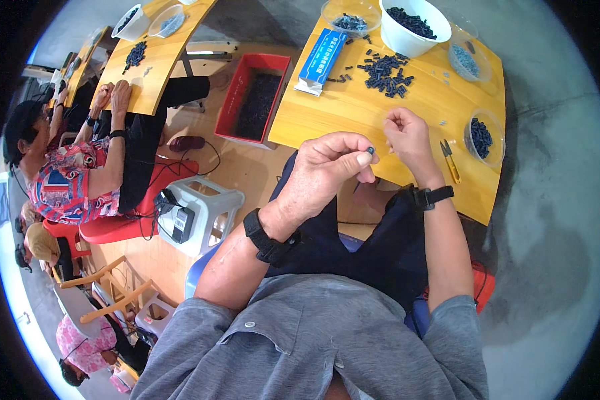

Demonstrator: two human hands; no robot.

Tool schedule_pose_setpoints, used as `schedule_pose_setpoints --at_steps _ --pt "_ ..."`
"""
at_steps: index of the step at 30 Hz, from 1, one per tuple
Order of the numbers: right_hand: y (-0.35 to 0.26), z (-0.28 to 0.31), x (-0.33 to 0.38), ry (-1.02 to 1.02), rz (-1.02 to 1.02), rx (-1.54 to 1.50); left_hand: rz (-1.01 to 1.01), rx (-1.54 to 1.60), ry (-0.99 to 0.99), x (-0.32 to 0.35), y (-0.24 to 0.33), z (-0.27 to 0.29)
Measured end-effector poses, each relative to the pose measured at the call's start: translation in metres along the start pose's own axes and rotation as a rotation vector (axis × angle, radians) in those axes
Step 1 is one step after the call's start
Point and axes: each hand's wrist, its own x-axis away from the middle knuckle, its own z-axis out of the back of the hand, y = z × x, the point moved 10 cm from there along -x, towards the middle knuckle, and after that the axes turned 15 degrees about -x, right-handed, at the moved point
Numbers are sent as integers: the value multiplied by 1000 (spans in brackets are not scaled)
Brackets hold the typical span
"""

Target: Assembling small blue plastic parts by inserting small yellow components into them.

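Note:
Between the thumb and fingers of my left hand [323,167] is a small dark cylindrical piece [371,151], held just off the near table edge. My right hand [410,137] is closed over the wooden table [300,117], fingers curled in; whatever they may grip is hidden. Beyond both hands lies a loose pile of short black cylindrical pieces [385,75]. To the right of my right hand lie yellow-handled snips [451,162] and a clear tub [472,148] of black pieces.
At the table's far side stand a white bowl [397,47] of black pieces, a clear tub [461,72] of pale blue bits, another clear tub [327,13] and a blue-and-white box [323,59]. A red bin [221,120] is left; a co-worker [80,173] sits farther left.

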Motion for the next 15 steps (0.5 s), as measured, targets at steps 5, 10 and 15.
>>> schedule_pose_setpoints --at_steps 5,10,15 --pt "-33 -3 30 48 -15 -270 -11 -1 -6 4 7 -4" --pt "-73 -12 61 25 65 -446 -31 -33 -13 10 16 -9" --pt "-124 -30 97 -89 187 -432 -54 -86 3 20 23 -9"
